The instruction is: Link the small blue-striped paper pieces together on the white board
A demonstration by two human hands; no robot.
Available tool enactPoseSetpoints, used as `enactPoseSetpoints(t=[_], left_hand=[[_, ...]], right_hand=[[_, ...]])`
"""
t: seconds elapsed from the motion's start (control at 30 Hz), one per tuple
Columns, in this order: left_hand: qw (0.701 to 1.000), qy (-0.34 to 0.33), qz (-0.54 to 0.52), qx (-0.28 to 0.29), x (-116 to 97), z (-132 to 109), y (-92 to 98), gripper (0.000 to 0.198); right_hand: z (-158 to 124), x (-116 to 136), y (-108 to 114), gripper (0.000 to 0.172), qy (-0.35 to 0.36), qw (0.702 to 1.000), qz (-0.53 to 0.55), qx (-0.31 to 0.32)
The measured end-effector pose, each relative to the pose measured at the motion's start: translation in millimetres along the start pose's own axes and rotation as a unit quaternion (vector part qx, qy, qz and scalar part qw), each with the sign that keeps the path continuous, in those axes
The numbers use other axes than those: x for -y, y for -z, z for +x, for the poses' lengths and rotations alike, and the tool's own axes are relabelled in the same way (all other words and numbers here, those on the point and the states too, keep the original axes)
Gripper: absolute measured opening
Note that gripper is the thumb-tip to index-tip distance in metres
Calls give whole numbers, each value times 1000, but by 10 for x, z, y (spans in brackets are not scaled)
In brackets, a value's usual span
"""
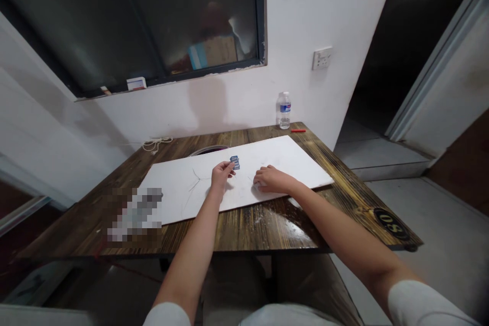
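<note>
blue piece (236, 165), small, flat, light markings on it, ridged or stacked look, too small to read. it's in my left hand (221, 175), pinched between thumb and fingers, sticking out past the fingertips, over the middle of the white board (305, 164). can't tell if its lower edge touches the board. my right hand (273, 179) is to the right of it, well apart from the blue piece, fingers curled down at the board near its front edge; can't tell whether they grip anything. faint thin line on the board just beside those fingertips.

thin dark strands (198, 179) lie on the board left of my left hand, branching, one running toward that hand. board lies flat and a bit skewed on the dark wood table (244, 232), grain showing, shiny patch in front of my right hand. pixelated patch over the board's left end, contents hidden. round rim (208, 151) partly covered behind the board's back edge. white cord (156, 144) bundled at the table's back left. clear bottle (284, 112), blue label, upright at the back by the wall, red stick (298, 131) lying just right of it. black disc (389, 223) with yellowish digits on the table's right corner. beyond: wall socket (322, 58), dark-framed window (153, 20), small box (136, 83) on its sill.
</note>
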State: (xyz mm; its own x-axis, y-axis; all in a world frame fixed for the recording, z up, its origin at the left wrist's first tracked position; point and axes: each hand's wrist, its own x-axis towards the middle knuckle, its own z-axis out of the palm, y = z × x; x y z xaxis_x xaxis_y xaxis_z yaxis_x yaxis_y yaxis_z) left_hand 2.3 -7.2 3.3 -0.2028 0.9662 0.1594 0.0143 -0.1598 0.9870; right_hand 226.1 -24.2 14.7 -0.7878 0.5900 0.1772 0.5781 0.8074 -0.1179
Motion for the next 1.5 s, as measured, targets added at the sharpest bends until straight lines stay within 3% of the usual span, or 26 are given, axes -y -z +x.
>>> enactPoseSetpoints(t=[0.27,0.37,0.43,0.57,0.67,0.97,1.3,1.5], left_hand=[[1000,0,8,3,12,-3,-2,37],[1000,2,8,4,0,-12,-3,37],[1000,4,6,7,-15,-23,-8,36],[1000,8,9,11,-43,-42,-24,38],[1000,10,11,21,-55,-57,-39,38],[996,5,20,89,-80,-149,-118,37],[992,31,-3,120,-97,-156,-136,41],[986,33,14,163,-97,-191,-138,40]], right_hand=[[16,45,-24,27,14,987,157,-13],[21,68,-28,40,-9,972,234,-25],[31,58,-42,44,-26,958,277,-67],[64,-5,-79,8,-20,934,289,-208],[73,-34,-77,14,-7,908,298,-296],[51,44,-30,18,19,876,305,-374],[85,13,-111,34,33,903,206,-375],[106,-11,-171,39,27,931,144,-334]])
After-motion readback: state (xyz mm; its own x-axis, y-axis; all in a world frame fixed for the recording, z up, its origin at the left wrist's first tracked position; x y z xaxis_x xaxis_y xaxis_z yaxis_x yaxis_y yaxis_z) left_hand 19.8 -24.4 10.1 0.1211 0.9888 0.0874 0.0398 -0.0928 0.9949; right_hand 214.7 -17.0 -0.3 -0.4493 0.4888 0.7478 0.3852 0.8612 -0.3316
